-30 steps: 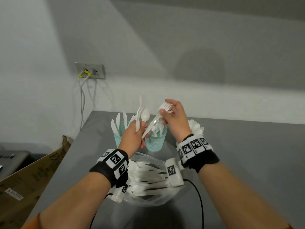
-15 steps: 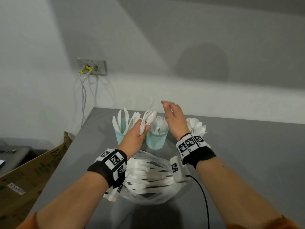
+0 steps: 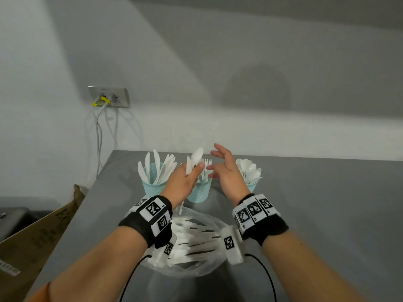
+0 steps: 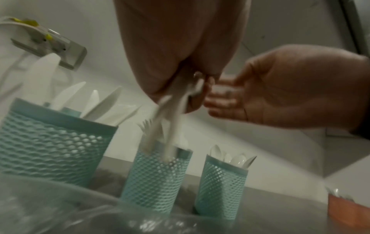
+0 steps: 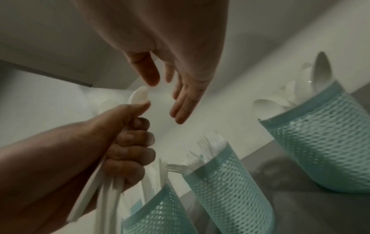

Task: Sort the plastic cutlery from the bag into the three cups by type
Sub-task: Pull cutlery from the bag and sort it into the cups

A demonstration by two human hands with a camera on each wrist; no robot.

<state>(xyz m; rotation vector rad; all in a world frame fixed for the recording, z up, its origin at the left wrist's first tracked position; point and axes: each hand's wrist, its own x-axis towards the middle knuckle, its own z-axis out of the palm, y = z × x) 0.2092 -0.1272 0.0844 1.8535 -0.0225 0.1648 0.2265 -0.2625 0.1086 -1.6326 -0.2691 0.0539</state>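
Observation:
My left hand (image 3: 185, 182) grips a small bundle of white plastic cutlery (image 3: 195, 159) (image 5: 138, 96), a spoon bowl sticking up above the thumb, handles hanging below the fist (image 5: 104, 196). My right hand (image 3: 222, 168) (image 5: 180, 98) is open just to its right, fingers spread, holding nothing. Three teal mesh cups stand behind: the left cup (image 3: 152, 185) holds knives, the middle cup (image 3: 199, 191) (image 4: 156, 178) holds forks, the right cup (image 3: 250, 186) (image 5: 320, 131) holds spoons. The clear bag (image 3: 196, 243) of white cutlery lies under my wrists.
The grey table (image 3: 316, 203) stands against a white wall. A wall socket (image 3: 109, 97) with hanging cables is at the back left. A cardboard box (image 3: 37, 234) sits beside the table's left edge. Thin black cables run from my wrist cameras.
One second ago my right hand pinched a fork; that fork is gone from it and the hand is now spread open. My left hand keeps its bundle and has shifted slightly right.

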